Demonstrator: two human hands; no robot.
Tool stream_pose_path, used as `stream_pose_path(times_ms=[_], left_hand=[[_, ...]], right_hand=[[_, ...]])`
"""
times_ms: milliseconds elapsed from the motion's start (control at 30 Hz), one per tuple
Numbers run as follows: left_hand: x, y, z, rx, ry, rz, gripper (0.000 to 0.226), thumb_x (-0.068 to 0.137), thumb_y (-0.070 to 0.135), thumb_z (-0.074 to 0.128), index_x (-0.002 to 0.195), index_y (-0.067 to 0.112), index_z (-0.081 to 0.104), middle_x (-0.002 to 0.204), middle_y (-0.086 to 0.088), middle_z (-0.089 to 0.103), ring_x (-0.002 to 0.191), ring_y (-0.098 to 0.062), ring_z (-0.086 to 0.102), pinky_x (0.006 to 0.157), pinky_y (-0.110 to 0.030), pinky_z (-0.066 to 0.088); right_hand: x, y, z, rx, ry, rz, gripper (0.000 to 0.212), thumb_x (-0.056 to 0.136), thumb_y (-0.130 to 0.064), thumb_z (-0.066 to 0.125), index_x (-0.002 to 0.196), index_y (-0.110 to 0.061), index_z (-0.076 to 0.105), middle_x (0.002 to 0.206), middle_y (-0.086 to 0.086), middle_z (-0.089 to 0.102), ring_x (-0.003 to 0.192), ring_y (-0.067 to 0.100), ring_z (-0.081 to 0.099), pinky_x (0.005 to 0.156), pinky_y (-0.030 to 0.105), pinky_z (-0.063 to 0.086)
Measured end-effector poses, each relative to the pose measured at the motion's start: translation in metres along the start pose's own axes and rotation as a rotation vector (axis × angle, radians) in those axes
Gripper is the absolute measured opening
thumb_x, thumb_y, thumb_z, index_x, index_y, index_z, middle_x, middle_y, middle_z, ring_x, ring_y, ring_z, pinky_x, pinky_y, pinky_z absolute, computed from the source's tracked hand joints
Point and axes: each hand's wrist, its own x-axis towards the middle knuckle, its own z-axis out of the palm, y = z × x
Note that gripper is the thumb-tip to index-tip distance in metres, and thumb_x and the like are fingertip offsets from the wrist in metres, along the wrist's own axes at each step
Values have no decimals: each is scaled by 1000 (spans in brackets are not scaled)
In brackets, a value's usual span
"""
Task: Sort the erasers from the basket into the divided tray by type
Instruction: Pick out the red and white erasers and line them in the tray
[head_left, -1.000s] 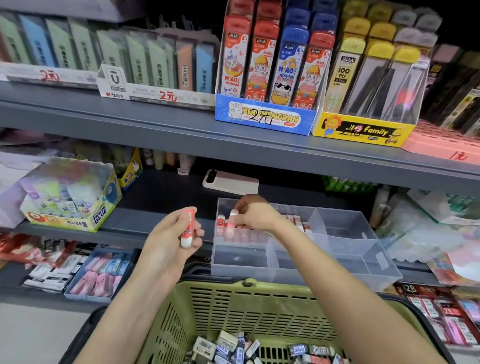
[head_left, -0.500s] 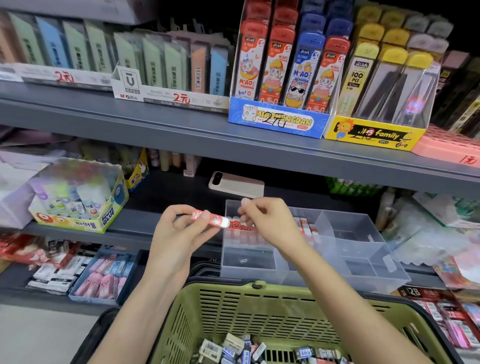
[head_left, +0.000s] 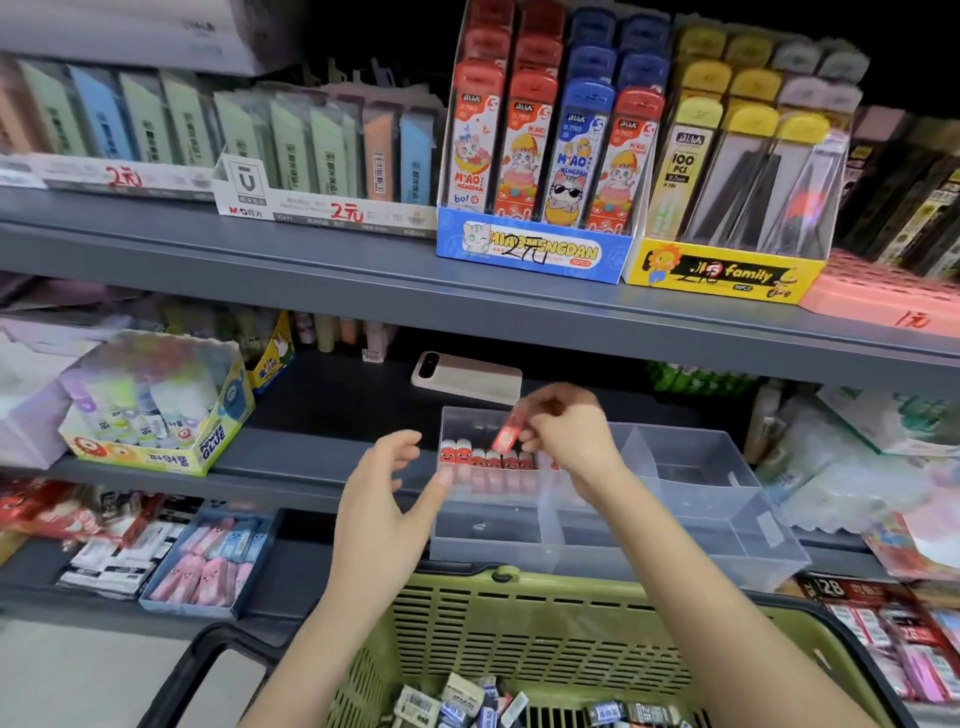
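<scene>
A clear divided tray (head_left: 691, 525) sits on the middle shelf. Its back left compartment holds a row of red-and-white erasers (head_left: 485, 460) standing upright. My right hand (head_left: 563, 434) is above that compartment, pinching one red-and-white eraser (head_left: 506, 434) that tilts over the row. My left hand (head_left: 387, 499) hovers just left of the tray with fingers spread and nothing in it. Below, a green basket (head_left: 519, 618) holds several wrapped erasers (head_left: 467, 701) on its bottom.
A beige phone (head_left: 467, 375) lies on the shelf behind the tray. A box of glue sticks (head_left: 156, 410) stands at the left. Trays of pink and white erasers (head_left: 208, 566) fill the lower shelf. Boxed pencil leads (head_left: 540, 156) line the shelf above.
The red-and-white eraser passed from my left hand to my right hand, which carried it over the back left compartment. My left hand has let go and its fingers are apart.
</scene>
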Motion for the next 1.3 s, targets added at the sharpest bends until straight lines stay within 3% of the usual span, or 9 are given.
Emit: stream_pose_path(times_ms=[100,200,300,467,700,867,933,1167,1300], left_hand=[[-5,-9,2,177,-90,8,44,90,31,61,132,23,49,120,12,52,117,-12,49,101,-34,41],[-8,-14,4,166,-172,9,41,92,29,57,133,30,48,125,15,53,120,-10,48,103,-36,41],[-6,-17,4,139,-202,14,39,93,31,55,130,35,48,124,17,54,119,-7,49,101,-33,42],[-7,-14,0,128,-221,-6,38,93,33,55,130,37,49,122,17,54,118,-8,50,98,-31,42],[-35,-12,-26,315,-216,30,45,92,28,59,134,17,51,127,-2,58,121,-22,49,103,-39,38],[-68,-13,-42,462,-284,79,42,91,28,61,130,16,56,132,-4,55,126,-24,44,106,-35,29],[-78,-13,-42,511,-292,109,41,90,28,63,128,16,59,136,-4,52,130,-25,40,109,-38,26],[-84,-16,-38,586,-235,142,40,87,37,64,124,21,61,139,-1,49,133,-24,36,108,-41,26],[-83,-17,-37,589,-219,144,43,86,45,61,122,23,62,137,0,50,131,-23,37,104,-39,29]], right_hand=[[19,8,18,-425,-197,13,13,87,-2,55,81,1,66,79,23,68,68,31,65,78,42,56],[28,8,32,-779,-302,-49,26,90,-18,57,99,3,68,104,18,68,98,32,65,90,37,51],[33,8,42,-991,-309,-90,26,90,-17,56,111,-4,66,115,14,64,100,27,61,92,32,48],[19,5,34,-948,-255,-152,24,86,-15,60,107,-9,69,112,9,67,106,24,61,92,28,47],[-98,34,-9,-220,-40,-501,11,86,-24,62,89,-17,70,82,-9,67,72,4,57,66,13,45],[-152,154,1,-641,-312,-178,20,92,-19,54,88,-10,71,89,4,72,78,16,63,76,34,52],[-151,194,14,-757,-401,-61,25,96,-14,46,103,-6,68,107,8,68,94,23,62,84,35,49],[-150,244,47,-750,-458,-137,29,96,-14,45,120,-9,60,114,8,59,109,25,50,95,36,42],[-142,243,43,-802,-587,-74,33,94,-20,49,125,-16,58,99,4,63,99,25,58,81,34,51]])
